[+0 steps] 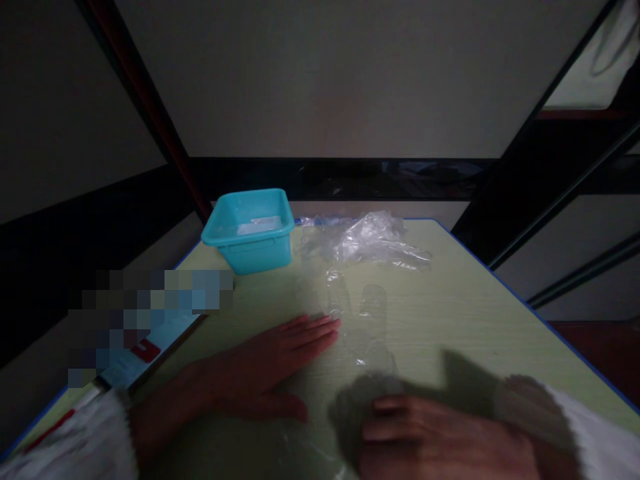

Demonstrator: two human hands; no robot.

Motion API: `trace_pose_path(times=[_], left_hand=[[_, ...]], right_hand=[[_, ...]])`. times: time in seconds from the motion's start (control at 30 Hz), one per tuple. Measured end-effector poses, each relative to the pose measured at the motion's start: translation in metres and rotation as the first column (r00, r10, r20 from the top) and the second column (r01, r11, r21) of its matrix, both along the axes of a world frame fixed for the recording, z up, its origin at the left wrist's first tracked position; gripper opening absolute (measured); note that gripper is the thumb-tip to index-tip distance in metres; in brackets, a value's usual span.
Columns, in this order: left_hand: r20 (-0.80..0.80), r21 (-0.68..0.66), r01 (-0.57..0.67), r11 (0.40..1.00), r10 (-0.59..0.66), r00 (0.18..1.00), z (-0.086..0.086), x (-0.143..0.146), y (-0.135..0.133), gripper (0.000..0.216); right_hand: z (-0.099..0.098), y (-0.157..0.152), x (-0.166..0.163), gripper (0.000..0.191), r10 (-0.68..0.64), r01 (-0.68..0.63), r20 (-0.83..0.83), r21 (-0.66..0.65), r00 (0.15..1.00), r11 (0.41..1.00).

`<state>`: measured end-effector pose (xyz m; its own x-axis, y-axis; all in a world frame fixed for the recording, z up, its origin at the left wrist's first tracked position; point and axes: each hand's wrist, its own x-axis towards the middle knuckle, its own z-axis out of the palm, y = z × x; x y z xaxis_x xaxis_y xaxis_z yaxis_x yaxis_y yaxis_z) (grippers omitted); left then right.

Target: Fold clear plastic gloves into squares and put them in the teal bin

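My left hand [275,360] lies flat, palm down, on the pale table, its fingers stretched to the right and the thumb apart. Its fingertips touch or nearly touch a thin, clear plastic sheet or bag [367,327], which spreads down the middle of the tabletop. Toward the back this plastic bunches into a crumpled heap [373,233]. At the near edge of the view, my right hand [435,437] has its back up and its fingers bent, throwing a dark shadow on the plastic and table. Whatever is under those fingers is hidden.
A turquoise plastic basket [257,247] with something whitish inside stands at the back left of the table [450,293]. Along the left edge lies a light-blue box or packet [165,340] with a red mark, partly blurred out. Panels rise behind the table.
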<state>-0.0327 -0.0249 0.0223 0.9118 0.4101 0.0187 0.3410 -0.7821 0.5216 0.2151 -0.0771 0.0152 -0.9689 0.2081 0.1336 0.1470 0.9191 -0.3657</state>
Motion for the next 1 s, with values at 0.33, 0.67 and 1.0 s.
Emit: trace_pose_path(times=[0.33, 0.67, 1.0], left_hand=[[0.174, -0.199, -0.170, 0.965, 0.206, 0.963, -0.002, -0.001, -0.003, 0.044], [0.252, -0.319, -0.372, 0.872, 0.456, 0.853, -0.004, 0.004, 0.010, 0.041], [0.174, -0.446, -0.390, 0.805, 0.506, 0.845, -0.004, 0.004, 0.010, 0.043]], right_hand=[[0.011, 0.017, -0.003, 0.010, 0.018, -0.012, -0.085, 0.069, 0.996, 0.998], [0.014, 0.029, 0.010, 0.016, -0.197, 0.157, -0.156, -0.237, 0.968, 0.959], [0.013, 0.037, 0.013, 0.018, -0.512, 0.248, -0.194, -0.700, 0.837, 0.670]])
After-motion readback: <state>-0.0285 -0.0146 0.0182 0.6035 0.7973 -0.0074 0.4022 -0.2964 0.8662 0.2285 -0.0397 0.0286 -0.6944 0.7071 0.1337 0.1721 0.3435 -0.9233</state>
